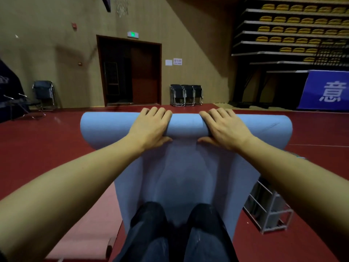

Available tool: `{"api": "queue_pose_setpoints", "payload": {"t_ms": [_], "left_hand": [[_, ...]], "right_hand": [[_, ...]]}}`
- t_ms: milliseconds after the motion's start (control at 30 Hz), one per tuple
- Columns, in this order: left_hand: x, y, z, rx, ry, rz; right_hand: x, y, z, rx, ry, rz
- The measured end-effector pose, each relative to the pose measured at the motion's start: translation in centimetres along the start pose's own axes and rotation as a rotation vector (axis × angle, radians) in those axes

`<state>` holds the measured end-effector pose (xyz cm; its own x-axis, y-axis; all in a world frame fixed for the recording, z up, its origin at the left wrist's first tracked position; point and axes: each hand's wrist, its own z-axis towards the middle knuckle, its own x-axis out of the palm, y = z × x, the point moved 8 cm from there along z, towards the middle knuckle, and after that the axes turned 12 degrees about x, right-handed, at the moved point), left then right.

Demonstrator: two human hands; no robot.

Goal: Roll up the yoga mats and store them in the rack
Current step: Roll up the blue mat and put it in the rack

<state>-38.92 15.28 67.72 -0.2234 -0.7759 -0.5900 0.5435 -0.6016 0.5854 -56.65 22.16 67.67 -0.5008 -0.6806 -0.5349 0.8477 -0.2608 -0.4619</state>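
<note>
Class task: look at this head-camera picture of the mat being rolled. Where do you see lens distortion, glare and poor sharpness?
Head view: the wide lens bends the blue mat roll into an arc and stretches the forearms at the lower corners; dim indoor light, with soft glare on the red floor at left; the yellow seats at top right look smeared; the left hand and right hand are fairly sharp.

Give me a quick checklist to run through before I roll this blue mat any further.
1. Left hand grips the roll: ok.
2. Right hand grips the roll: ok.
3. Blue mat roll ends even: cannot tell, the wide lens bends them.
4. Flat part smooth: not ok, creases show below the roll.
5. Knees off the flat part: not ok, they rest on it.
6. Rack within sight: ok, on the floor to the right.
</note>
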Motion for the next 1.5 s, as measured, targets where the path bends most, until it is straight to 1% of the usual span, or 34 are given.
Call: {"api": "queue_pose_setpoints", "payload": {"t_ms": [67,167,300,367,433,500,633,700,833,1000,1133,1233,1367,1500], "left_hand": [[-1.1,0.9,0.6,-0.011,-0.026,0.008],[-1.7,1.4,1.0,-0.018,-0.022,0.006],[-1.7,0.8,-0.3,0.04,-0.009,-0.031],[-1.9,0.1,-1.5,0.065,0.033,-0.075],[-2.2,-0.9,-2.6,0.083,0.11,-0.124],[-2.4,-2.0,-4.0,0.095,0.213,-0.202],[-2.0,-4.9,-7.3,0.131,0.463,-0.392],[-1.0,-7.1,-9.3,0.159,0.566,-0.515],[2.2,-10.9,-13.5,0.168,0.749,-0.726],[5.1,-14.8,-17.5,0.153,0.89,-0.939],[7.5,-16.0,-19.4,0.038,0.961,-1.104],[8.7,-16.3,-20.0,0.003,0.996,-1.172],[9.7,-16.9,-21.0,-0.053,1.06,-1.269],[10.2,-18.1,-21.9,-0.058,1.126,-1.291]], "right_hand": [[-1.3,-0.8,0.9,0.009,-0.018,-0.001],[-2.2,-1.3,1.5,0.008,-0.02,0.016],[-2.3,-0.8,0.3,-0.055,0.028,0.134],[-2.8,-0.4,-0.9,-0.08,0.051,0.169],[-3.5,0.3,-2.5,-0.102,0.077,0.202],[-3.9,1.0,-4.1,-0.117,0.163,0.246],[-3.9,3.4,-7.9,-0.181,0.424,0.377],[-3.3,5.0,-10.1,-0.22,0.553,0.43],[-1.2,7.8,-14.7,-0.269,0.756,0.538],[1.2,10.3,-19.2,-0.256,0.998,0.666],[2.7,11.1,-20.4,-0.169,1.149,0.797],[4.2,11.7,-21.1,-0.098,1.269,0.885],[6.4,12.7,-22.7,-0.05,1.396,0.862],[7.2,13.4,-24.0,-0.029,1.49,0.821]]}}
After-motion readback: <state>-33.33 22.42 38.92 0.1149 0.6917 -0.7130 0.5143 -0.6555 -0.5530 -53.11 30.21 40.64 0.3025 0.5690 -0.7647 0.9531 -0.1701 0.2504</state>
